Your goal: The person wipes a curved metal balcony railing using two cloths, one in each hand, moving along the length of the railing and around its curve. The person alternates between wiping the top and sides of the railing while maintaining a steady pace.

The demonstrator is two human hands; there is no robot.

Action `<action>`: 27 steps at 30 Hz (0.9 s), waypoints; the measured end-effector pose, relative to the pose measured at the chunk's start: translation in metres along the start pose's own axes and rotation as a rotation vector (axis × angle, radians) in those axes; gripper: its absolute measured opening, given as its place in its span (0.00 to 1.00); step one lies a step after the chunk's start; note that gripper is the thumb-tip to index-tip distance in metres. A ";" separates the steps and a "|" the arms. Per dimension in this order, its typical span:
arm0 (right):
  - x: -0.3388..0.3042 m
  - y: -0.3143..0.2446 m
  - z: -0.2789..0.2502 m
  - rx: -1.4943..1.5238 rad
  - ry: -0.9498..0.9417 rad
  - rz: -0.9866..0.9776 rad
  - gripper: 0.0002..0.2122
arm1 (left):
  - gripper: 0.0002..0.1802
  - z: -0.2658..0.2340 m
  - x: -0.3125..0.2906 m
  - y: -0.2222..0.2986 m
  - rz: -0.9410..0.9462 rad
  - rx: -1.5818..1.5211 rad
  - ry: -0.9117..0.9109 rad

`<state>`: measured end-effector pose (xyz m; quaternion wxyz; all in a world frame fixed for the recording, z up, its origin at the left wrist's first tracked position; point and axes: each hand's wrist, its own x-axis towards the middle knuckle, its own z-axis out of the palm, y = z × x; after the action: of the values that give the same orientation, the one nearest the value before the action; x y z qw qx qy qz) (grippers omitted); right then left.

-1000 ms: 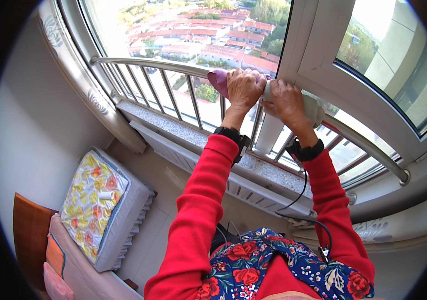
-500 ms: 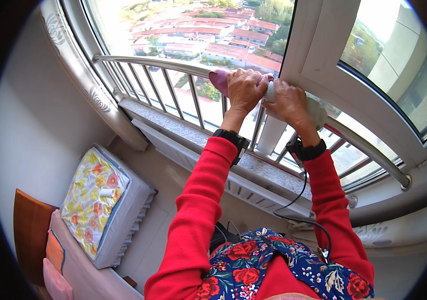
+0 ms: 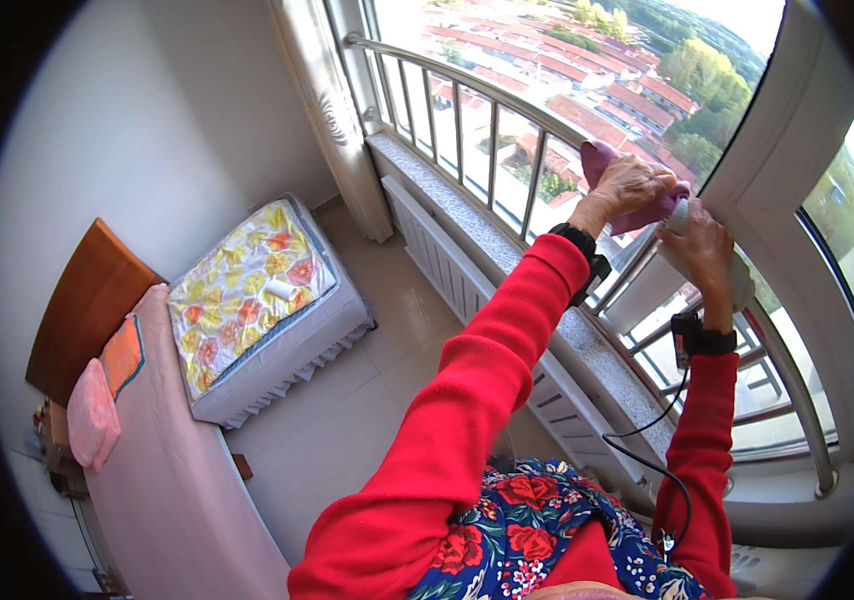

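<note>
A metal railing [image 3: 499,92] runs across the lower part of the window. At its top bar, my left hand [image 3: 630,187] is closed on a mauve cloth [image 3: 597,158] that covers a stretch of the bar and pokes out beside the fingers. My right hand [image 3: 699,245] is right next to it, its fingers curled round a pale grey-green cloth [image 3: 742,281] on the same bar. Part of each cloth is hidden under the fingers. A black band with a small device sits on each wrist.
Beneath the railing lie a speckled stone sill [image 3: 487,255] and a white radiator [image 3: 437,243]. A window frame [image 3: 767,160] stands close by on the right. To the left are a bed [image 3: 162,450] and a mattress [image 3: 297,370] with a flowered cover. A black cable [image 3: 647,465] hangs from my right wrist.
The view has swung left, showing more of the bed and wall, with my hands now further right in it. Both hands keep their cloths on the bar.
</note>
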<state>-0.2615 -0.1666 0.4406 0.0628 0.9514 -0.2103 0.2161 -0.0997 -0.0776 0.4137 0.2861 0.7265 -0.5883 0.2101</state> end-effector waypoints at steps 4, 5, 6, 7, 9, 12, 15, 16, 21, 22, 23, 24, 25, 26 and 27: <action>0.002 0.011 0.009 0.014 -0.012 -0.025 0.29 | 0.20 -0.004 -0.003 0.005 -0.151 -0.089 -0.049; 0.004 0.015 0.012 0.021 -0.010 -0.037 0.29 | 0.19 -0.006 -0.003 0.008 -0.113 -0.028 -0.060; 0.005 0.018 0.017 0.056 0.015 -0.077 0.30 | 0.19 -0.008 -0.003 0.011 -0.081 0.036 -0.074; 0.005 0.022 0.021 0.059 0.047 -0.094 0.31 | 0.19 -0.011 -0.004 0.015 -0.048 0.176 -0.098; 0.003 0.025 0.028 0.052 0.153 -0.163 0.33 | 0.17 -0.014 -0.008 0.026 -0.064 0.183 -0.051; 0.006 0.029 0.022 0.086 0.158 -0.214 0.31 | 0.20 -0.020 -0.006 0.030 -0.256 0.009 -0.038; 0.015 0.028 0.010 0.070 -0.130 -0.111 0.28 | 0.23 -0.017 -0.006 0.025 -0.262 -0.062 -0.052; 0.015 0.028 0.008 0.033 -0.151 -0.082 0.28 | 0.23 -0.014 -0.006 0.023 -0.255 -0.071 -0.034; 0.013 0.023 0.011 0.013 -0.100 -0.059 0.28 | 0.20 -0.001 -0.003 0.017 -0.217 -0.098 0.021; 0.013 0.022 0.012 -0.002 -0.078 -0.063 0.29 | 0.20 -0.001 -0.005 0.016 -0.231 -0.115 0.015; 0.013 0.022 0.013 -0.026 -0.068 -0.053 0.29 | 0.20 -0.002 -0.004 0.016 -0.243 -0.134 0.010; 0.013 0.022 0.013 0.043 -0.077 -0.069 0.29 | 0.20 -0.005 -0.004 0.016 -0.257 -0.141 -0.013; 0.012 0.023 0.013 0.104 -0.088 -0.075 0.29 | 0.21 -0.007 -0.006 0.014 -0.233 -0.161 -0.026; 0.009 0.025 0.011 0.146 -0.102 -0.057 0.29 | 0.22 -0.011 -0.005 0.012 -0.225 -0.123 -0.051; 0.010 0.025 0.011 0.082 -0.114 -0.044 0.29 | 0.22 -0.014 -0.008 0.008 -0.204 -0.173 -0.016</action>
<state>-0.2598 -0.1951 0.4359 0.0165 0.9683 -0.1837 0.1686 -0.1086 -0.0638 0.4207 0.3627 0.7570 -0.5296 0.1225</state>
